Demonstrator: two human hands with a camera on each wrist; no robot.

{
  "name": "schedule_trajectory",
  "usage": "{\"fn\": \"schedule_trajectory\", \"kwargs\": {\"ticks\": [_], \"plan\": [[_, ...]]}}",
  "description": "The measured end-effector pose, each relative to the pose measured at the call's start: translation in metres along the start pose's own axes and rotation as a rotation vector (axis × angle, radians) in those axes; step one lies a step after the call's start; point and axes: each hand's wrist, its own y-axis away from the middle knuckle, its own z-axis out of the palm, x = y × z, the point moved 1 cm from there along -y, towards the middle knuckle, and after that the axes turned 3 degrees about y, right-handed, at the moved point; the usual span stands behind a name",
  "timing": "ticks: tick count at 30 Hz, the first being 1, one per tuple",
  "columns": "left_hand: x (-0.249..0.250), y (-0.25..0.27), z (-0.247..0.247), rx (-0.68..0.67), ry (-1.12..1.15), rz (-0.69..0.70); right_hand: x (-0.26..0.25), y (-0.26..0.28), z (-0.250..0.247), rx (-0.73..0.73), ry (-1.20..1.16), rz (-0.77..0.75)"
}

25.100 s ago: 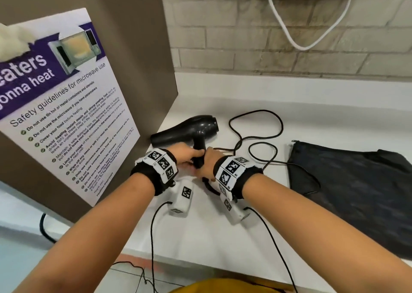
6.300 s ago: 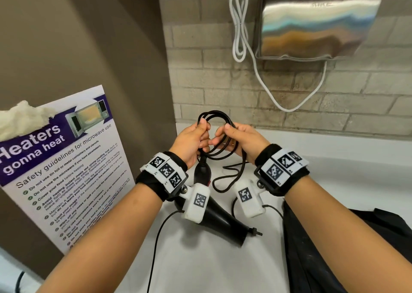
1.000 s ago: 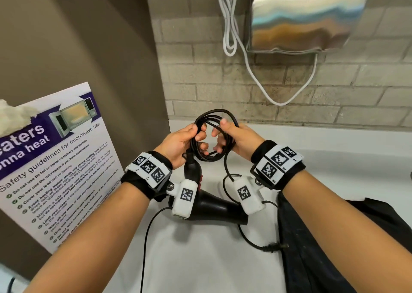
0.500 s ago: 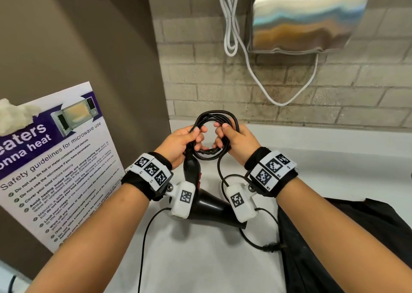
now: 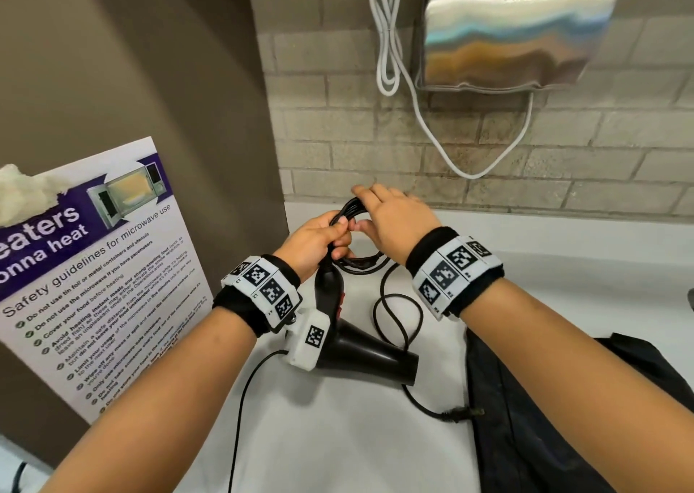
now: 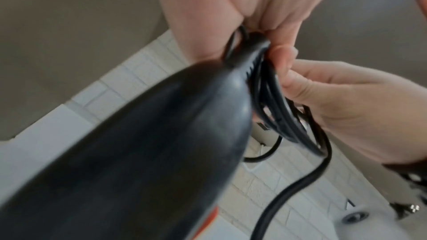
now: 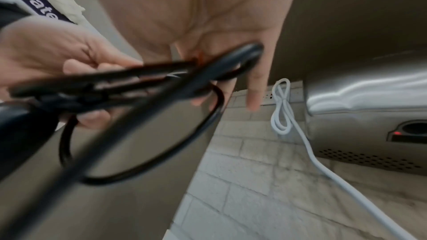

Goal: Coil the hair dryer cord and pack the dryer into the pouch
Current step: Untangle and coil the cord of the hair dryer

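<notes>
Black, springy cord (image 5: pixel 351 212) sits bunched in loops above the counter (image 5: pixel 338 436), left hand (image 5: pixel 313 243) clenched round them and the dangling hair dryer (image 5: pixel 360 346), right hand (image 5: pixel 396 218) spread flat over the coil, which looks ready to uncoil unless pinched where loops cross.

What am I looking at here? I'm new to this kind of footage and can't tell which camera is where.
No machine: a person with cameras on the head and both wrists. The head view looks down at a white counter. The left hand grips the black coiled cord above the black plastic hair dryer; the right hand lays straight fingers over the loops. The cord's plug lies on the counter beside a black fabric pouch. The wrist views show the same coil close up.
</notes>
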Motion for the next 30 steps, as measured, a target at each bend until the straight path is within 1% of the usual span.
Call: {"fn": "schedule_trajectory", "kwargs": {"ticks": [3,5,7,8,10,12,14,18,21,24,26,27,28,30], "plan": [[0.0,0.002,0.0,0.007,0.057,-0.006,0.007,-0.002,0.002,0.052,-0.26,0.046],[0.0,0.003,0.0,0.013,0.084,-0.009,0.009,0.001,0.01,0.096,-0.557,0.089],[-0.001,0.004,0.0,0.013,0.096,-0.012,0.007,0.005,0.021,0.106,-0.859,0.162],[0.0,0.004,0.0,0.012,0.1,-0.014,0.006,0.006,0.026,0.112,-0.963,0.188],[0.001,0.005,-0.002,0.011,0.123,-0.025,0.005,0.007,0.032,0.128,-1.068,0.217],[0.001,0.006,-0.004,0.008,0.157,-0.037,0.003,0.007,0.034,0.142,-1.108,0.23],[0.001,0.008,-0.005,0.007,0.189,-0.045,0.001,0.007,0.034,0.175,-1.095,0.195],[0.001,0.009,-0.003,-0.019,0.252,-0.082,0.0,0.007,0.036,0.268,-0.858,0.086],[0.001,0.008,0.0,0.008,0.173,-0.051,0.002,0.01,0.038,0.315,-0.804,0.069],[-0.001,0.006,0.007,0.08,0.023,0.003,0.006,0.014,0.04,0.274,-0.856,0.067],[-0.002,0.006,0.011,0.121,-0.054,0.039,0.013,0.018,0.039,0.284,-0.857,0.059],[-0.003,0.006,0.013,0.131,-0.071,0.049,0.021,0.021,0.039,0.31,-0.861,0.083],[-0.004,0.007,0.014,0.135,-0.079,0.054,0.03,0.027,0.04,0.338,-0.886,0.142],[-0.006,0.007,0.016,0.134,-0.092,0.064,0.05,0.042,0.044,0.372,-0.903,0.318]]}}
